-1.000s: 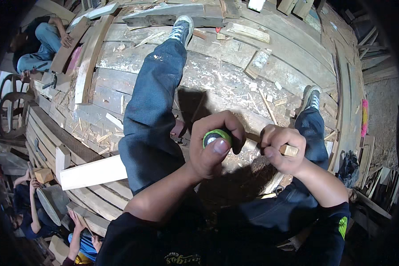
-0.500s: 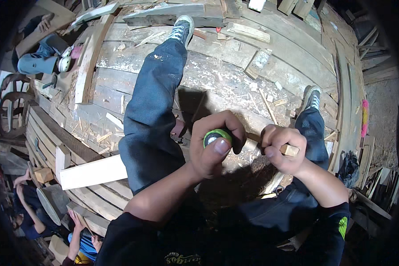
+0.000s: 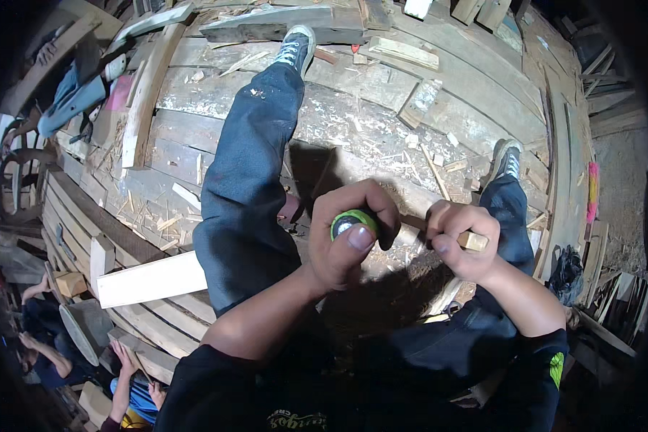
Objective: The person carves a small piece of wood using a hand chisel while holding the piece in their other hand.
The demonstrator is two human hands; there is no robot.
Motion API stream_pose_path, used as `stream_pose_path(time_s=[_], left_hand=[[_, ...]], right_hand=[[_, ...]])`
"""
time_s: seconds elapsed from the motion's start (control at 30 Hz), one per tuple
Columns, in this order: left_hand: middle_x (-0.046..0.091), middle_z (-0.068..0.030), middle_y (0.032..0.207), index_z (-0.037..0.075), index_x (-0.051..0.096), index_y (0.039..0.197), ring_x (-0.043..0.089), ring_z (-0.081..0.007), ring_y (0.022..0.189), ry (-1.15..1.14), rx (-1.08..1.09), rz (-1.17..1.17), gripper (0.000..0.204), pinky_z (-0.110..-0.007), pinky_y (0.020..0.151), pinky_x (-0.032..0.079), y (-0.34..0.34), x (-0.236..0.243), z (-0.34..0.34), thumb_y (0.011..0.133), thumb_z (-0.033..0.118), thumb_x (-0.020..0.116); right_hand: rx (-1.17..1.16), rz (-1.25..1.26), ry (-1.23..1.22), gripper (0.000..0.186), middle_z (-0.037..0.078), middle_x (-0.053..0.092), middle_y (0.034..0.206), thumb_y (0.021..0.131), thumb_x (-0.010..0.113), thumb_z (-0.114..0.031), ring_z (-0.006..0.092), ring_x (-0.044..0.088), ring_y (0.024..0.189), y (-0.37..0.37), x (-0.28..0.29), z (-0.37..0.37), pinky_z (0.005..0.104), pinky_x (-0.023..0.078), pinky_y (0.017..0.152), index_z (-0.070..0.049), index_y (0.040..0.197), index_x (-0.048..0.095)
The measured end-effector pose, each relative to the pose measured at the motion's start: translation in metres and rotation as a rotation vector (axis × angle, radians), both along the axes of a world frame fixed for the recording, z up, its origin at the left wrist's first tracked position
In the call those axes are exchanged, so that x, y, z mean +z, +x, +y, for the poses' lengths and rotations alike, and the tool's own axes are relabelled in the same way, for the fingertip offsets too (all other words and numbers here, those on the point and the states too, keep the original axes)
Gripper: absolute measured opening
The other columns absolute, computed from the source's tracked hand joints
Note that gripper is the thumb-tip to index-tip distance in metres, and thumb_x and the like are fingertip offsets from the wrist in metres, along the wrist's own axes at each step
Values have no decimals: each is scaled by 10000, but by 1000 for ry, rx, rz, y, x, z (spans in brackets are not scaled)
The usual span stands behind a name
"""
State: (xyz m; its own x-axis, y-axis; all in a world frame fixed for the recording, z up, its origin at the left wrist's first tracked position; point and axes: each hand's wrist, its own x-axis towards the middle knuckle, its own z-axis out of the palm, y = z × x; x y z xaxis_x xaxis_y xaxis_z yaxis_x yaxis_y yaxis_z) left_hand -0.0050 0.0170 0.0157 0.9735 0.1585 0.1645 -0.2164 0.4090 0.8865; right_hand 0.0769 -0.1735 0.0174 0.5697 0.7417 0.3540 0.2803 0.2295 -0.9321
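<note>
My left hand (image 3: 353,232) is closed in a fist around an upright green-and-black handle (image 3: 344,225). Only its round, pale-centred top shows beside my thumb, so the tool below is hidden. To its right, my right hand (image 3: 468,237) is closed around a wooden stick (image 3: 474,241), whose squared light end pokes out by the thumb. A browner length of the stick runs from that fist toward my left hand. Both hands hover between my spread legs, over a shaded patch of the plank floor (image 3: 381,137).
Wood shavings and offcuts litter the boards. A white plank (image 3: 155,279) and a slatted wooden bench (image 3: 79,230) lie left. Another person's hand (image 3: 45,52) holds a board at upper left, and more people's arms (image 3: 126,360) show lower left. A black plastic bag (image 3: 567,273) sits right.
My right hand has shifted very slightly, and the stick with it; my left hand keeps its place. At upper left, the other person's legs and board have moved.
</note>
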Motion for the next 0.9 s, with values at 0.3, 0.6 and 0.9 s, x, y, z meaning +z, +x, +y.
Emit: stream_pose_path(time_s=[0.3, 0.6, 0.9], left_hand=[[487, -103, 636, 13, 480, 725, 461, -175, 534, 3, -19, 11, 693, -285, 469, 350, -1, -1, 1, 787, 702, 524], [487, -105, 631, 13, 475, 727, 464, -174, 542, -15, -5, -3, 674, -276, 465, 341, 0, -2, 0, 787, 682, 535], [478, -101, 625, 12, 473, 723, 465, -175, 550, -22, -15, -12, 670, -276, 474, 348, 0, -3, 0, 793, 676, 528]], right_hand=[[-34, -20, -25, 199, 76, 560, 672, 882, 636, -110, 188, 522, 607, -1, 0, 1, 314, 427, 571, -60, 767, 482], [-2, 14, 7, 170, 80, 566, 711, 833, 640, 13, 183, 569, 665, 1, -2, -1, 297, 447, 584, -38, 745, 504], [-38, -2, 0, 211, 69, 549, 659, 885, 636, -110, 187, 528, 594, -2, -1, 2, 320, 420, 566, -58, 760, 474]])
